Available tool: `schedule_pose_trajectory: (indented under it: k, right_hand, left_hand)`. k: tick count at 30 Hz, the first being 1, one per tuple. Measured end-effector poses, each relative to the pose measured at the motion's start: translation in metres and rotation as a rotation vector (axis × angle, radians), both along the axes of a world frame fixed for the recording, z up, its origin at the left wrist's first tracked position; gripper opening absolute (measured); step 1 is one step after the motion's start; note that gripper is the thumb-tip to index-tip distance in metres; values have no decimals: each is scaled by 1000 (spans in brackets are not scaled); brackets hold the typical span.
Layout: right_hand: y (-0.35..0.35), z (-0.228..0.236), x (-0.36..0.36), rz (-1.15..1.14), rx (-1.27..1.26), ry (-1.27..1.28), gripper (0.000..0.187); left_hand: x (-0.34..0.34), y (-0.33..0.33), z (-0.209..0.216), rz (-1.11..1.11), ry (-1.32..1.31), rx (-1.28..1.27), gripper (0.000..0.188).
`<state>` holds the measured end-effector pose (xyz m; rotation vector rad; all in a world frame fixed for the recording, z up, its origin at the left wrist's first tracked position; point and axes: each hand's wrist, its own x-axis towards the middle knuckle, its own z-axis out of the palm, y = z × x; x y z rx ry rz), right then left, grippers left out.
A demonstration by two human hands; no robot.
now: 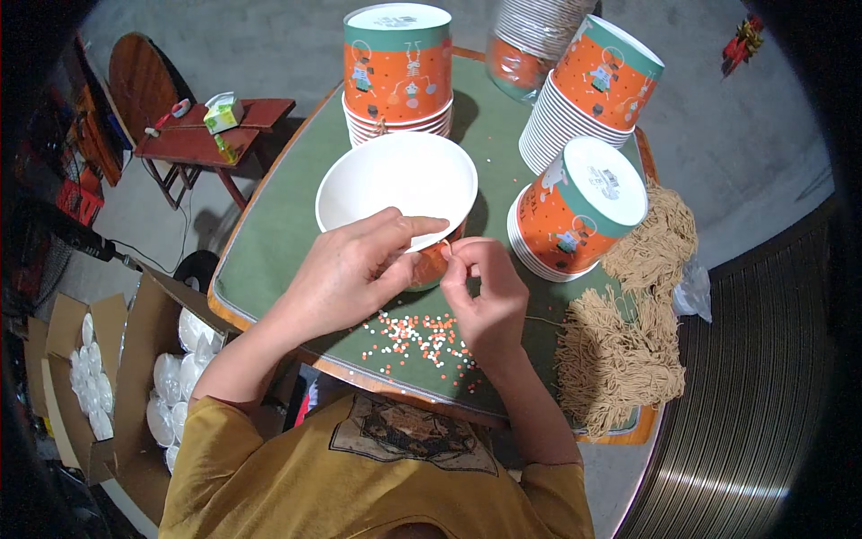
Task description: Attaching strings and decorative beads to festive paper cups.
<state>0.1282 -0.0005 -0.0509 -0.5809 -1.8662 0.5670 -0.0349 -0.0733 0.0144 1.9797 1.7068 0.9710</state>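
Note:
A large paper bucket (395, 171) with a white inside and an orange outside stands upright in front of me, its mouth facing up. My left hand (364, 260) grips its near rim, with the index finger stretched over the edge and the thumb below on the outside. Close beside it, my right hand (485, 292) is closed in a pinch on a thin tan cord (447, 242) at the rim. A strand runs from under this hand toward the cord pile on the right. Small orange and white beads (417, 340) lie scattered on the green tabletop (278, 242) just below my hands.
Upside-down stacks of orange buckets stand at the back (400, 72), back right (593, 90) and right (575, 211). Piles of cut tan cord (620, 359) line the right table edge. Open cartons (148, 359) with white plastic-wrapped items sit lower left; a red bench (215, 126) is beyond.

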Motion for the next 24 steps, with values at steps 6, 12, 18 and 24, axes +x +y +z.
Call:
schedule_pose_trajectory:
  k: [6, 12, 18, 24]
  right_hand:
    - [-4, -4, 6, 5, -134, -73, 16]
    - [-11, 7, 13, 150, -616, 57, 10]
    - [-10, 16, 11, 330, -799, 234, 7]
    - [-10, 26, 8, 396, -831, 309, 5]
  left_hand:
    - [1, 2, -1, -8, 18, 6, 36]
    - [2, 3, 1, -31, 14, 98, 42]
    - [-8, 6, -8, -72, 52, 145, 45]
    - [-3, 3, -6, -100, 70, 126, 34]
